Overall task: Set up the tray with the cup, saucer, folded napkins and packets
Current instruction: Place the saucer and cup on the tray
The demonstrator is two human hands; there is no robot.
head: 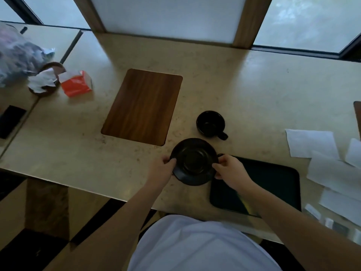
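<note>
Saucer [194, 163]: black, round, held over the counter [254, 90] edge, just left of the tray [273, 184]; its right rim overlaps the tray's near-left corner.
L hand [166, 167]: thumb and fingers pinch the saucer's left rim.
R hand [228, 169]: fingers curl round the right rim. There may be a small dark handle by the fingertips, can't tell what it belongs to.
Cup [210, 123]: black, upright, empty as far as visible, handle toward near-right. Stands on the counter just behind the saucer, apart from it.
Tray: dark, rectangular, nothing on it in view; R forearm crosses its left part.
Napkins [312, 142]: white sheets, loosely overlapped, right of the tray, reaching the frame edge.
Packets [330, 224]: small, blurred, near-right corner of the counter; count unclear.
Misc: wooden placemat [142, 106] mid-counter; orange-red tissue pack [77, 85] and a wooden bowl [46, 81] with crumpled paper far left; phone [10, 121] at the left edge.

Step in hand (est.): move saucer onto tray. Task looks early, nothing placed yet.
Handling notes: keep it level w/ both hands, carry it right, lift its rim clear of the tray lip. Set it flat toward one side of the tray, leaving room for napkins and packets. Release only once seated. Cup goes in the saucer's centre well after.
</note>
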